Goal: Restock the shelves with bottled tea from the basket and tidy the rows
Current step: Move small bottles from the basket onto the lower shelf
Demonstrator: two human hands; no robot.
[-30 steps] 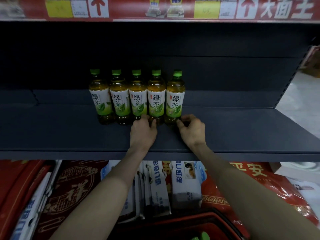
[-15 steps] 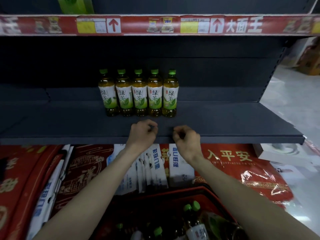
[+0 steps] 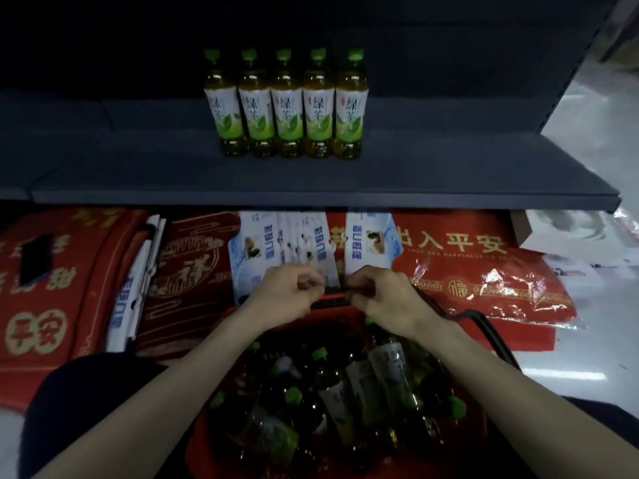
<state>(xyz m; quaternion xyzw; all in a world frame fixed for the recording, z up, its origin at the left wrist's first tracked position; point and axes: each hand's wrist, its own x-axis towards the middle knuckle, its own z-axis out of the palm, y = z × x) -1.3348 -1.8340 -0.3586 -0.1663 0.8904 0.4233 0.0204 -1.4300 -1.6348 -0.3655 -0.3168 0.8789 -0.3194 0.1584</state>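
i see left hand (image 3: 283, 295) and right hand (image 3: 385, 299) curled shut, gripping nothing (both above the basket (image 3: 198, 440)).

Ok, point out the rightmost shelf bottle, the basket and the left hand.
rightmost bottle (image 3: 350, 108): head view, on its white label.
basket (image 3: 197, 444): head view, on its red left wall.
left hand (image 3: 285, 293): head view, on the back of the hand.

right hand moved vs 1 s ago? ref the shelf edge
Yes. The right hand was on the shelf by the rightmost bottle; it is now off it, below the front edge, over the basket.
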